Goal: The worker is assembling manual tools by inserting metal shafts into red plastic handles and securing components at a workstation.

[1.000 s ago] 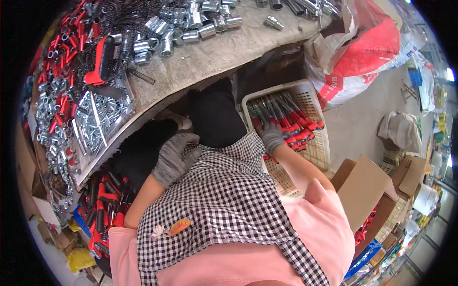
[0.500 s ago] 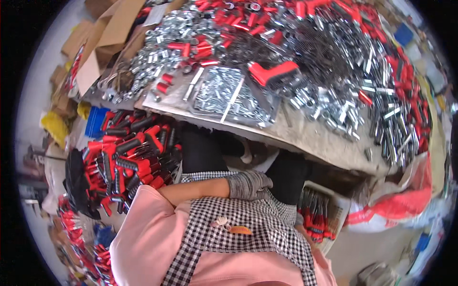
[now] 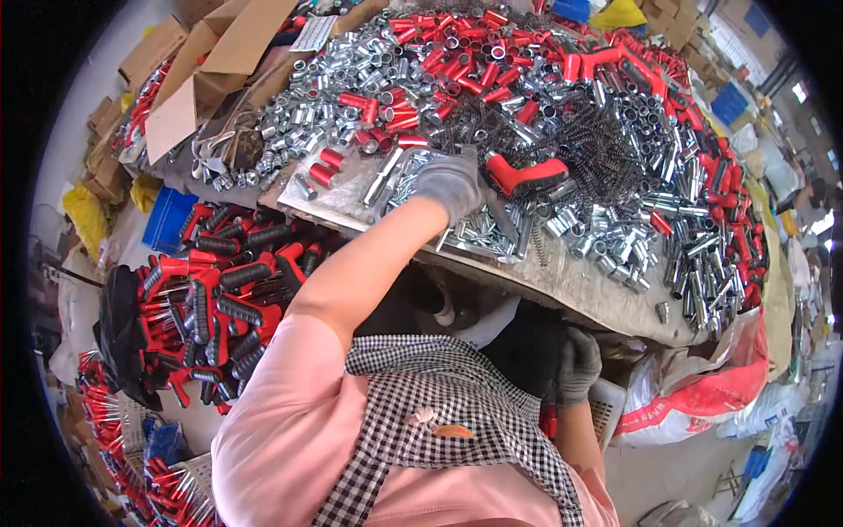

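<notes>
My left hand (image 3: 448,186), in a grey knit glove, is over the shallow tray (image 3: 507,260) of small metal pins on the table. It is beside a red and black pistol-shaped handle (image 3: 525,174); its fingertips are blurred and partly hidden, so I cannot tell what they touch. My right hand (image 3: 578,364), gloved too, is low at the right by my dark-clad thigh, fingers curled closed. What it holds, if anything, is hidden. Beneath it, part of a red handle (image 3: 550,422) shows in a pale plastic basket (image 3: 606,406).
Metal sleeves (image 3: 294,123), red collars (image 3: 474,75) and dark springs (image 3: 606,145) cover the table. Screwdriver-like red and black handles (image 3: 211,303) are heaped at the left, near a blue bin (image 3: 169,220). A red and white sack (image 3: 702,386) lies at the right.
My left hand has moved from my lap up and forward to the pin tray. My right hand has risen into view beside the basket. The view has shifted slightly.
</notes>
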